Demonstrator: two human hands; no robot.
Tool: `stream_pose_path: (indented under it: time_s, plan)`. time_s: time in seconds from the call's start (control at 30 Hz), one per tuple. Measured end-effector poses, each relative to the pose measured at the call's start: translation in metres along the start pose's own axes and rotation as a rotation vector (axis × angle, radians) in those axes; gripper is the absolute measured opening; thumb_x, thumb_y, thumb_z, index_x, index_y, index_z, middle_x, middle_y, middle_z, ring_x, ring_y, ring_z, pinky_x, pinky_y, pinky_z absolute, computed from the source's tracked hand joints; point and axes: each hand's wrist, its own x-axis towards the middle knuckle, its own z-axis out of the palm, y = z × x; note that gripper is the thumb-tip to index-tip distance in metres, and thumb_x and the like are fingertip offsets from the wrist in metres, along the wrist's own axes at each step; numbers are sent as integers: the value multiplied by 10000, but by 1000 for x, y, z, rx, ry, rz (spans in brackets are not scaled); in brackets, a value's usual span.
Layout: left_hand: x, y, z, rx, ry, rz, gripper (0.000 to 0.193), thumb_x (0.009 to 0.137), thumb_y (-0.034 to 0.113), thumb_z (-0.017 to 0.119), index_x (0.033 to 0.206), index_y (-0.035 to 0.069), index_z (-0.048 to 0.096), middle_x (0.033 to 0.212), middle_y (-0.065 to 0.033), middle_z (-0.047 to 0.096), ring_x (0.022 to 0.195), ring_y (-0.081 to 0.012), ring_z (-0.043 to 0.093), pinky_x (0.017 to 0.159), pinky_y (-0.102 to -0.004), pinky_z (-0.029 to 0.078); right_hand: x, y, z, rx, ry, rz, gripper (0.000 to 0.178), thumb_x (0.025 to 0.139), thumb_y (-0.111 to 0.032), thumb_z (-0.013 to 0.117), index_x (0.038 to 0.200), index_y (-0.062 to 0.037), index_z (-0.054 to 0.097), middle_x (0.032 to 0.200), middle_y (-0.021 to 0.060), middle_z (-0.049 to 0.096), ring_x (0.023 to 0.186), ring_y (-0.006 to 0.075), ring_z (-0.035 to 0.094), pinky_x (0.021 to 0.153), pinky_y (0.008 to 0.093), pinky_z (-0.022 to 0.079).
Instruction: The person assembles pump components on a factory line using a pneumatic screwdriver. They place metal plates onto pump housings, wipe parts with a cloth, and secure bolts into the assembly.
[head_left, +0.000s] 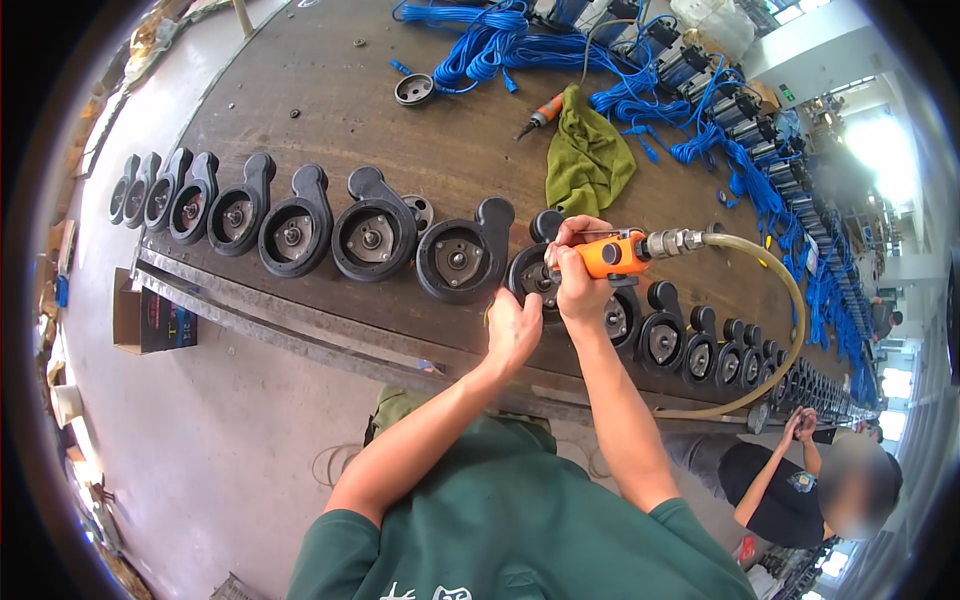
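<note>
Air tool (pixel 612 256) lies with long axis crosswise — hose fitting (pixel 675 243) rightward. Right hand (pixel 580 287) fingers clasp it; left hand (pixel 515 332) fingers grip black housing (pixel 529 278). Brown worktable (pixel 320 90), pale workshop floor (pixel 260 430).

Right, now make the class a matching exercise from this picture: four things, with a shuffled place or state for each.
Things
1. Right hand
2. Green cloth
3. Left hand
4. Cardboard box

Places or states
A. Lying rumpled on the table
B. On the floor
C. Gripping an orange tool
D. At the edge of a black housing

Pairs: 1-C, 2-A, 3-D, 4-B
</note>
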Motion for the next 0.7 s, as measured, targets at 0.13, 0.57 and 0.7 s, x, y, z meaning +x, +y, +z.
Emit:
stream_pose_path:
  time_s: [0.13, 0.57, 0.7]
  plan:
    - [-2, 2, 0, -19, 8, 24, 532, 859, 237, 561, 1226, -137, 467, 1100, -376, 613, 1067, -495, 608, 946, -487, 473, 1, 0, 3, 13, -14, 8, 281, 828, 35, 511, 1106, -3, 526, 901, 71, 588, 662, 123, 555, 625, 256, 492]
    - [0, -8, 2, -10, -19, 2, 503, 895, 257, 576, 1181, -149, 498, 1085, -387, 624, 1081, -487, 621, 918, -476, 486, 0, 6, 3, -51, -113, 25, 270, 841, 41, 511, 1103, -20, 509, 891, 65, 570, 683, 114, 543, 635, 248, 487]
    - [1, -7, 0, -27, 5, 38, 515, 904, 270, 581, 1191, -147, 492, 1097, -388, 619, 1090, -476, 624, 913, -474, 490, -3, 14, 2, -83, -137, 32, 263, 856, 25, 526, 1113, -26, 504, 899, 59, 568, 703, 108, 557, 644, 238, 491]
